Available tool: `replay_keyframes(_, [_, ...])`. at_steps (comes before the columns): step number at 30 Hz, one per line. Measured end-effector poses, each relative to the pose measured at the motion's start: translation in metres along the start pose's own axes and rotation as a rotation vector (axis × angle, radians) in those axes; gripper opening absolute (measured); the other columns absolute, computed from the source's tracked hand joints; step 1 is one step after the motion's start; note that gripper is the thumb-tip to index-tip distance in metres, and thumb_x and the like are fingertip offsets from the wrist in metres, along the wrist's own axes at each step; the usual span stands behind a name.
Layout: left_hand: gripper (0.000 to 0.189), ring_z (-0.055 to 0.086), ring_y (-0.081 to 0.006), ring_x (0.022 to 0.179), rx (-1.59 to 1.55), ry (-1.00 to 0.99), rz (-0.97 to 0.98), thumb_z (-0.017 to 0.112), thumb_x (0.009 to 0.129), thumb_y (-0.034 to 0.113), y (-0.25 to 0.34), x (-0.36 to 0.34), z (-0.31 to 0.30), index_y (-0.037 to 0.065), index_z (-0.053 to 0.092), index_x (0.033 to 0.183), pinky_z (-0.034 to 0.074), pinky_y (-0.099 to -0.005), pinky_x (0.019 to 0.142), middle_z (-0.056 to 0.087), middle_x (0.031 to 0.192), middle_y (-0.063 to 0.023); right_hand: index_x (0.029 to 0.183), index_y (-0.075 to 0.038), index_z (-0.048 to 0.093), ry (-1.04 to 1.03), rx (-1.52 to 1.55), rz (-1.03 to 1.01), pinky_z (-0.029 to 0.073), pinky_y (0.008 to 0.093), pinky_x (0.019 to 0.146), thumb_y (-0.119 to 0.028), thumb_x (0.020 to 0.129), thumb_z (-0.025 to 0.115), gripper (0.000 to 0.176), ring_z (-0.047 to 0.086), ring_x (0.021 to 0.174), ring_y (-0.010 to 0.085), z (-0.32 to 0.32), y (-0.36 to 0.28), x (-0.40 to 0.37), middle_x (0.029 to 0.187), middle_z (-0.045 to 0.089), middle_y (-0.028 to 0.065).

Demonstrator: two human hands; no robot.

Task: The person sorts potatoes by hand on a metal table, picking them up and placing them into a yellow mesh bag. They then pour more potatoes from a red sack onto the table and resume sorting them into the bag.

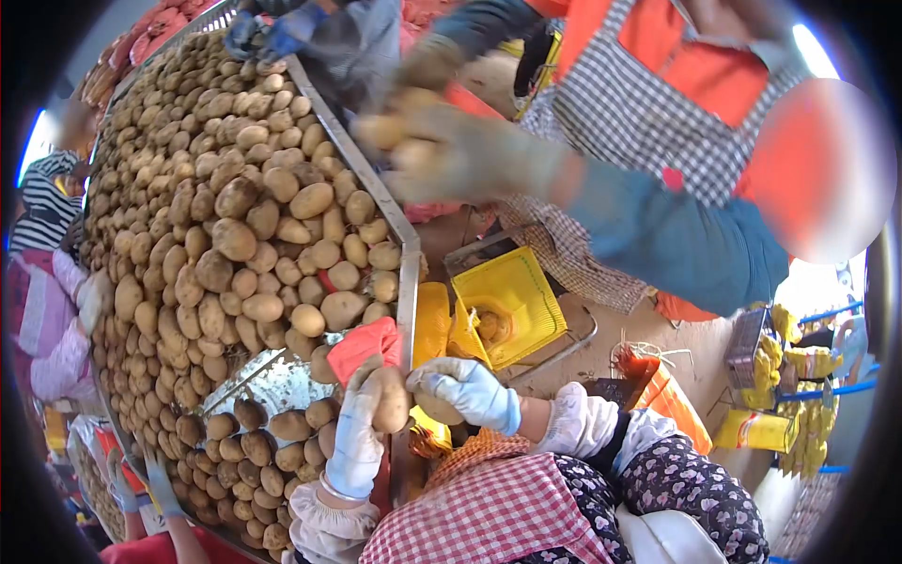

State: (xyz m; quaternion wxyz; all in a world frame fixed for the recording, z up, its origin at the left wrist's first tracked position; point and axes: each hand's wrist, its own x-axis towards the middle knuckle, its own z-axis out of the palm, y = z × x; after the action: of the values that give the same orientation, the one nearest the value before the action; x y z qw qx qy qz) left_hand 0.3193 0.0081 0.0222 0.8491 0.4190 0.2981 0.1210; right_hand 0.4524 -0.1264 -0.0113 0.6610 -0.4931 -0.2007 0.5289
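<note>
My left hand (355,440), in a pale glove, is closed round a light brown potato (390,399) above the metal edge of the sorting table (410,282). Just right of it, my right hand (470,390), also gloved, has its fingers wrapped round another potato (438,408), which they partly cover. The two potatoes are close together. Behind my left hand lies a red cloth or bag (365,348) at the table's edge. Many loose potatoes (254,235) spread over the table to the left.
Across the corner, a person in a checkered apron (611,103) holds potatoes in blurred gloved hands. Other people's hands reach in at top and left. A yellow crate (512,310) stands right of the table, with an orange container (672,409) beyond it. Yellow bags (766,371) are at far right.
</note>
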Motion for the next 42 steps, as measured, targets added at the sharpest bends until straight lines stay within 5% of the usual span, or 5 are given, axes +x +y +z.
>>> replay_keyframes(14, [0.065,0.039,-0.0239,0.132,0.400,-0.350,0.278,0.051,0.092,0.042,-0.002,0.109,0.051,0.002,0.036,0.140,0.030,-0.0378,0.108,0.038,0.145,-0.0127,0.099,-0.007,0.059,0.814,0.329,-0.186,0.052,0.0309,0.078,-0.026,0.092,0.059,0.020,0.063,0.085,0.0153,-0.168,-0.020,-0.015,0.093,0.063,0.0045])
replay_keyframes(24, [0.058,0.027,-0.0418,0.135,1.927,0.499,0.395,0.041,0.096,0.039,0.012,-0.012,-0.075,0.005,0.035,0.143,0.021,-0.0528,0.111,0.032,0.146,-0.0211,0.088,-0.005,0.058,1.339,0.084,0.135,0.054,0.0381,0.068,-0.027,0.087,0.063,0.023,0.067,0.073,0.0289,-0.271,0.092,-0.180,0.078,0.065,0.0138])
replay_keyframes(28, [0.060,0.024,-0.0424,0.137,2.178,0.750,0.236,0.042,0.094,0.039,-0.016,-0.046,-0.156,0.007,0.033,0.144,0.019,-0.0537,0.111,0.027,0.149,-0.0196,0.134,-0.005,0.045,1.092,-1.120,0.666,0.035,0.0361,0.105,-0.011,0.076,0.062,0.060,0.045,0.124,0.0355,-0.255,0.090,-0.199,0.131,0.050,0.0199])
replay_keyframes(36, [0.049,0.035,-0.0436,0.129,1.802,0.948,0.355,0.047,0.091,0.033,0.044,0.021,-0.151,-0.005,0.054,0.121,0.024,-0.0539,0.108,0.048,0.132,-0.0250,0.116,-0.002,0.056,0.486,-1.505,-0.662,0.041,0.0456,0.099,0.003,0.072,0.055,0.044,0.053,0.114,0.0349,-0.131,-0.032,-0.055,0.121,0.057,0.0173])
replay_keyframes(42, [0.036,0.042,-0.0439,0.122,1.727,0.559,0.495,0.053,0.086,0.025,0.006,-0.043,-0.093,0.001,0.061,0.111,0.029,-0.0539,0.106,0.050,0.129,-0.0206,0.109,-0.004,0.058,-0.166,-1.269,-0.851,0.046,0.0423,0.089,-0.011,0.077,0.064,0.033,0.059,0.104,0.0341,0.002,-0.080,0.084,0.115,0.060,0.0149])
